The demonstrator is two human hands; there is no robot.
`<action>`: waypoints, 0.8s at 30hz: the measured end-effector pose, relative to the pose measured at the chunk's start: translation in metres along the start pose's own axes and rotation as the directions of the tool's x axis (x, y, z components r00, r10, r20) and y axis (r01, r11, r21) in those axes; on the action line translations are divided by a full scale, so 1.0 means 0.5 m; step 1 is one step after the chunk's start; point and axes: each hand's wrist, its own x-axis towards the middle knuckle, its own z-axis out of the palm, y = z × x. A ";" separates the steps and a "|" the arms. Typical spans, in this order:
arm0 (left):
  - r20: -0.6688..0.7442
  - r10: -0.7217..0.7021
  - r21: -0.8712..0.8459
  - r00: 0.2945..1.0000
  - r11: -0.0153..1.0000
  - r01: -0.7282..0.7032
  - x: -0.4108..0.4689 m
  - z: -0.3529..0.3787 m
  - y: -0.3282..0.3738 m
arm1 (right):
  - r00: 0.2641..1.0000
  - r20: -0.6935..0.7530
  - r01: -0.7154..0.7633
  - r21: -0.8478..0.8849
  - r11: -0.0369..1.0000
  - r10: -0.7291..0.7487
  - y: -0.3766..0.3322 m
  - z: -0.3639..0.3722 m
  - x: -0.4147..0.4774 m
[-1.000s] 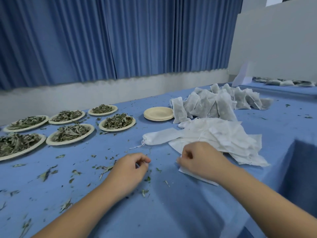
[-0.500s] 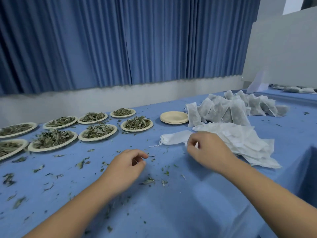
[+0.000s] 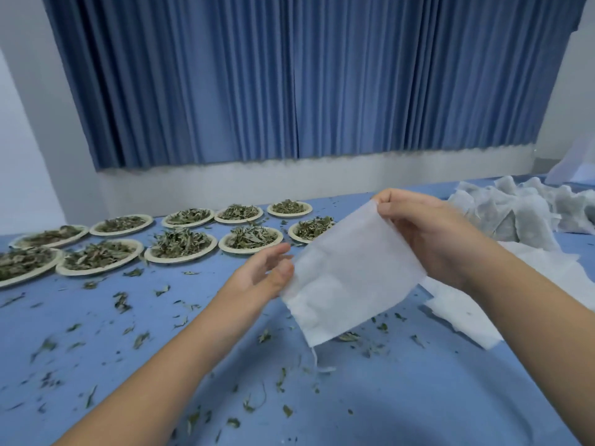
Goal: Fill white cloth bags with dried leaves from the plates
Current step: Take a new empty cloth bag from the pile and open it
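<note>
An empty white cloth bag (image 3: 349, 278) hangs in the air above the blue table, its drawstring dangling from the lower corner. My right hand (image 3: 431, 233) pinches the bag's upper edge. My left hand (image 3: 260, 278) touches the bag's left edge with relaxed fingers; whether it grips is unclear. Several cream plates heaped with dried leaves (image 3: 180, 246) stand in two rows at the far left and middle of the table.
A heap of filled white bags (image 3: 515, 214) lies at the far right. A pile of flat empty bags (image 3: 463, 313) sits under my right forearm. Loose leaf bits (image 3: 138, 339) are scattered over the blue tablecloth (image 3: 418, 397). Blue curtains hang behind.
My right hand lifted one empty bag off the pile and raised it. My left hand rose from the table to the bag's left edge. The view swung left.
</note>
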 end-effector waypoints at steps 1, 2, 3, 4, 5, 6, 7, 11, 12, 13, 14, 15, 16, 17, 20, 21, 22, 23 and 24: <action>0.054 -0.038 -0.073 0.998 0.996 0.042 0.000 -0.004 -0.002 | 1.000 -0.025 -0.018 0.005 1.000 0.018 0.012 0.002 0.012; 0.103 -0.066 -0.116 0.993 0.990 0.078 0.000 -0.007 -0.006 | 0.997 -0.064 -0.042 -0.019 0.999 0.041 0.026 0.004 0.024; 0.126 -0.095 -0.124 0.987 0.986 0.110 0.000 -0.008 -0.008 | 0.992 -0.109 -0.068 -0.062 0.996 0.061 0.043 0.005 0.036; 0.117 -0.129 -0.129 0.985 0.981 0.144 0.000 -0.006 -0.012 | 0.986 -0.153 -0.089 -0.114 0.989 0.072 0.062 0.006 0.049; 0.085 -0.177 -0.161 0.980 0.969 0.189 0.002 -0.003 -0.017 | 0.979 -0.190 -0.106 -0.171 0.980 0.073 0.083 0.007 0.061; 0.051 -0.232 -0.221 0.971 0.946 0.237 0.004 0.000 -0.025 | 0.972 -0.223 -0.124 -0.224 0.967 0.073 0.105 0.008 0.072; 0.032 -0.283 -0.298 0.959 0.913 0.279 0.006 0.002 -0.033 | 0.964 -0.254 -0.148 -0.260 0.954 0.080 0.128 0.010 0.083; 0.104 -0.410 -0.432 0.906 0.802 0.413 0.015 0.005 -0.064 | 0.922 -0.359 -0.258 -0.284 0.923 0.147 0.213 0.023 0.118; 0.093 -0.425 -0.428 0.901 0.800 0.421 0.019 0.004 -0.071 | 0.916 -0.364 -0.281 -0.288 0.916 0.167 0.230 0.026 0.126; 0.060 -0.434 -0.435 0.899 0.799 0.415 0.024 0.002 -0.077 | 0.914 -0.362 -0.300 -0.294 0.908 0.185 0.244 0.028 0.134; 0.008 -0.442 -0.443 0.897 0.803 0.399 0.029 -0.002 -0.083 | 0.911 -0.357 -0.318 -0.296 0.901 0.204 0.258 0.029 0.144; -0.052 -0.449 -0.451 0.892 0.808 0.380 0.034 -0.006 -0.088 | 0.907 -0.354 -0.339 -0.289 0.895 0.229 0.268 0.027 0.154; -0.112 -0.456 -0.452 0.883 0.814 0.363 0.039 -0.011 -0.093 | 0.898 -0.350 -0.364 -0.251 0.897 0.266 0.277 0.024 0.166; -0.170 -0.463 -0.440 0.870 0.826 0.353 0.042 -0.018 -0.097 | 0.883 -0.350 -0.391 -0.182 0.902 0.312 0.285 0.019 0.181; -0.330 -0.447 -0.372 0.832 0.871 0.321 0.046 -0.039 -0.105 | 0.816 -0.390 -0.466 -0.009 0.885 0.426 0.299 -0.008 0.243; -0.370 -0.436 -0.366 0.820 0.880 0.302 0.045 -0.045 -0.104 | 0.797 -0.409 -0.479 0.017 0.877 0.443 0.303 -0.020 0.268; -0.399 -0.426 -0.363 0.812 0.886 0.287 0.046 -0.050 -0.102 | 0.783 -0.434 -0.480 0.032 0.876 0.445 0.306 -0.032 0.295; -0.420 -0.420 -0.358 0.804 0.891 0.279 0.047 -0.054 -0.101 | 0.770 -0.459 -0.481 0.040 0.876 0.443 0.309 -0.043 0.322; -0.433 -0.421 -0.355 0.797 0.892 0.278 0.048 -0.057 -0.102 | 0.758 -0.482 -0.482 0.042 0.875 0.440 0.314 -0.052 0.348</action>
